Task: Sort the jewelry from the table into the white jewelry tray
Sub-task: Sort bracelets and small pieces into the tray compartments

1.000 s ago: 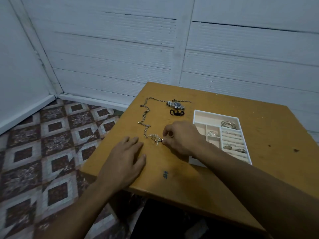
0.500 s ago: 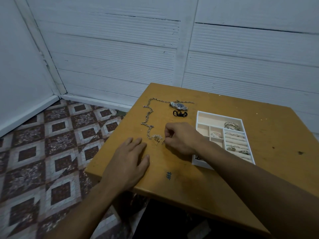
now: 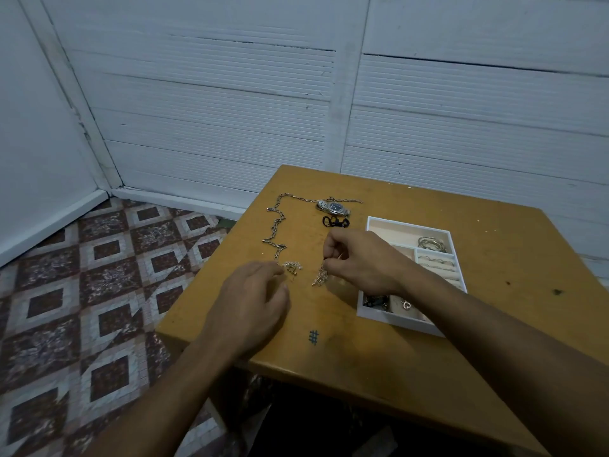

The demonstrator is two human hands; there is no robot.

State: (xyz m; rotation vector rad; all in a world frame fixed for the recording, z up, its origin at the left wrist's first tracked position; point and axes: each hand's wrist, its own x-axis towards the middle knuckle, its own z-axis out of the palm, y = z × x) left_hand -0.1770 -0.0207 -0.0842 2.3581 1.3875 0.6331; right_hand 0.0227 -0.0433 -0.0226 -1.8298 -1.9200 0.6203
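Observation:
My right hand (image 3: 359, 262) pinches a small silver chain (image 3: 319, 277) that dangles from its fingertips just above the wooden table (image 3: 379, 344). Left of it lies a small heap of chain and earrings (image 3: 292, 267), with the fingertips of my left hand (image 3: 253, 305) at its edge, fingers loosely bent. A long link chain (image 3: 276, 225) runs up the table's left side to a silver watch (image 3: 333, 207). A black band (image 3: 335, 222) lies below the watch. The white jewelry tray (image 3: 372, 313) sits to the right, holding bangles (image 3: 431, 244), rings and a heart pendant (image 3: 406, 305).
The table stands in a corner of white panelled walls. Its left edge drops to a patterned tile floor (image 3: 82, 291). A blue hash mark (image 3: 313, 337) is drawn near the table's front edge. My right forearm crosses over the tray's front part.
My right hand has lifted the small chain out of the heap and drawn it to the right. My left hand has slid forward to the heap's edge.

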